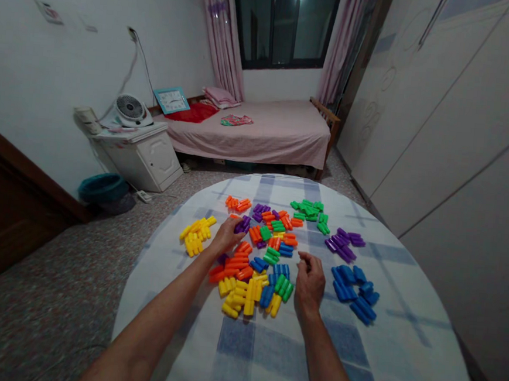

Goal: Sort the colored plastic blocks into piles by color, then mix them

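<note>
L hand (227,235) pinches purple blocks (243,224), R hand (310,280) loosely curled w/ nothing visible in it; 5 single-colour piles (363,309) sit apart, but the mixed ctr. heap (236,263) remains.

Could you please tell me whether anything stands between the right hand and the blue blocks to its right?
Nothing visible does; just a narrow strip of tablecloth separates the right hand from those blue blocks.

Glossy multicoloured blocks (271,256) lie in loose clusters.
</note>
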`<move>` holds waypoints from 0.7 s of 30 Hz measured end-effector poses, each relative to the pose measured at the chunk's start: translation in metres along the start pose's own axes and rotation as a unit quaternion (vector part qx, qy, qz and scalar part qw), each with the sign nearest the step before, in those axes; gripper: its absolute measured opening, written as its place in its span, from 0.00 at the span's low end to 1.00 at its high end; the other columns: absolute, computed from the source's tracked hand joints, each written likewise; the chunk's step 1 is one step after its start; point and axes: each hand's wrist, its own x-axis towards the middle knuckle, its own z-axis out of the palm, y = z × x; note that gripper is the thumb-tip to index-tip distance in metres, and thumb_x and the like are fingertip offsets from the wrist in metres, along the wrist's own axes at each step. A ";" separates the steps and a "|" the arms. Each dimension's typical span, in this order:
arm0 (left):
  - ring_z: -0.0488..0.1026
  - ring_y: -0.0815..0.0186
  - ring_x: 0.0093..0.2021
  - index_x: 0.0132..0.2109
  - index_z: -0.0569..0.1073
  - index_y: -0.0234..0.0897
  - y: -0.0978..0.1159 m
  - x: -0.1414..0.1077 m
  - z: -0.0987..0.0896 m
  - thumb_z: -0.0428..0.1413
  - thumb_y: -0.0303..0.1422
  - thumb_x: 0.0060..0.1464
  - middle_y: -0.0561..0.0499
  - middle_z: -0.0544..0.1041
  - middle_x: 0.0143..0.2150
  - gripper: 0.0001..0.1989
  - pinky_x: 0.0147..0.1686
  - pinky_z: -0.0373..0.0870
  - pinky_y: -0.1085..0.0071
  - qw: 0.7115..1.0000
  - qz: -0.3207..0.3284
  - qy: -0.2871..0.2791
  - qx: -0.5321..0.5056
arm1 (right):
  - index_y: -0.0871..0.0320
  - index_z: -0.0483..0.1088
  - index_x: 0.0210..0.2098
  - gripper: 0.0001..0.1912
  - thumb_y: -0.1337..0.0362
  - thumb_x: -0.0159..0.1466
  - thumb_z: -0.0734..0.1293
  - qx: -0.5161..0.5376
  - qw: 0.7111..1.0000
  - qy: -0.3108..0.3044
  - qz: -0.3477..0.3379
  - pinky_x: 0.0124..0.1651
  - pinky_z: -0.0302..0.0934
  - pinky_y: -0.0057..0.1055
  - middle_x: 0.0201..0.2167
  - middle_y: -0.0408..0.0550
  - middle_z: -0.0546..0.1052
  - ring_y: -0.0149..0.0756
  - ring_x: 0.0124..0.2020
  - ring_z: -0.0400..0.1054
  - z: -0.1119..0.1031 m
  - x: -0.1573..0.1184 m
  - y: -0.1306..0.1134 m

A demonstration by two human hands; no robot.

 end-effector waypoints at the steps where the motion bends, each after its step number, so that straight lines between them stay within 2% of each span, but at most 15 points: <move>1: 0.71 0.63 0.46 0.54 0.72 0.36 0.001 0.002 0.003 0.59 0.26 0.46 0.47 0.74 0.47 0.25 0.49 0.68 0.67 1.000 0.007 -0.018 0.008 | 0.55 0.73 0.40 0.17 0.61 0.60 0.56 0.001 1.000 -0.002 0.001 0.43 0.58 0.34 0.40 0.48 0.74 0.39 0.40 0.68 0.000 0.000 0.000; 3: 0.71 0.63 0.46 0.56 0.70 0.38 0.003 0.005 0.008 0.60 0.26 0.46 0.47 0.73 0.48 0.28 0.50 0.67 0.67 0.999 0.016 -0.037 0.026 | 0.55 0.73 0.40 0.17 0.61 0.60 0.56 0.004 1.000 -0.007 0.003 0.43 0.58 0.34 0.40 0.47 0.74 0.39 0.39 0.68 0.000 -0.001 -0.001; 11: 0.70 0.58 0.51 0.58 0.68 0.37 0.016 0.031 0.024 0.57 0.28 0.51 0.42 0.71 0.53 0.26 0.52 0.66 0.65 0.998 0.005 -0.024 0.053 | 0.55 0.73 0.39 0.16 0.60 0.61 0.56 0.009 0.999 -0.026 0.018 0.41 0.59 0.34 0.40 0.48 0.75 0.39 0.39 0.69 -0.001 -0.002 0.000; 21: 0.70 0.59 0.50 0.59 0.68 0.35 0.028 0.074 0.034 0.56 0.28 0.53 0.42 0.72 0.51 0.25 0.51 0.66 0.67 0.995 0.008 -0.040 0.095 | 0.54 0.73 0.39 0.15 0.61 0.61 0.57 0.005 0.999 -0.038 0.026 0.42 0.59 0.33 0.40 0.47 0.76 0.40 0.40 0.69 -0.002 -0.003 0.002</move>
